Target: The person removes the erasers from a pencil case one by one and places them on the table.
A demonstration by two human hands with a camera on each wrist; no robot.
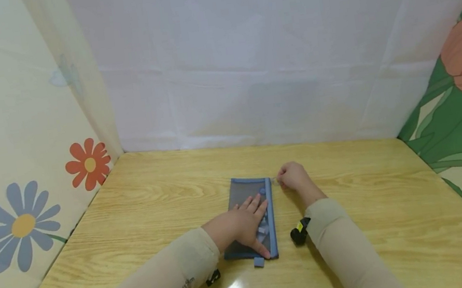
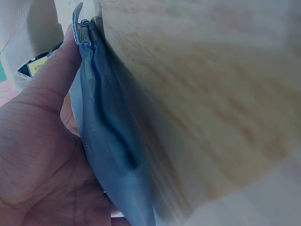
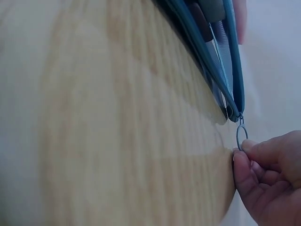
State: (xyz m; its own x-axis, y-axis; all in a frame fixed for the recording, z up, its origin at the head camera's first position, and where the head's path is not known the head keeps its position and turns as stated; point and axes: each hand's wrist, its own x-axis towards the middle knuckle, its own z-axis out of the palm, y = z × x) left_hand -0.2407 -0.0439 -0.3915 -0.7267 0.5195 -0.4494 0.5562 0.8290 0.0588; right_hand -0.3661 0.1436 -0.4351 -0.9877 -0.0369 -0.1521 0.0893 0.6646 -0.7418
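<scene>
A blue zipper pouch (image 1: 241, 191) with a see-through mesh face lies on the table, its zipper edge to the right. My left hand (image 1: 245, 220) presses flat on it with fingers spread, the thumb near the bottom corner by a small fabric tab (image 1: 258, 262). Between thumb and index finger, my right hand (image 1: 294, 177) pinches the ring-shaped zipper pull (image 3: 241, 136) just off the pouch's far right corner. In the right wrist view the zipper gapes, and a dark item and a grey item (image 3: 212, 9) show inside. Small pale things (image 1: 263, 231) show through the mesh.
The wooden table (image 1: 379, 202) extends around the pouch to a white cloth backdrop (image 1: 247, 64). Flower-printed side panels (image 1: 12, 143) stand left and right. Each wrist wears a black camera (image 1: 299, 233).
</scene>
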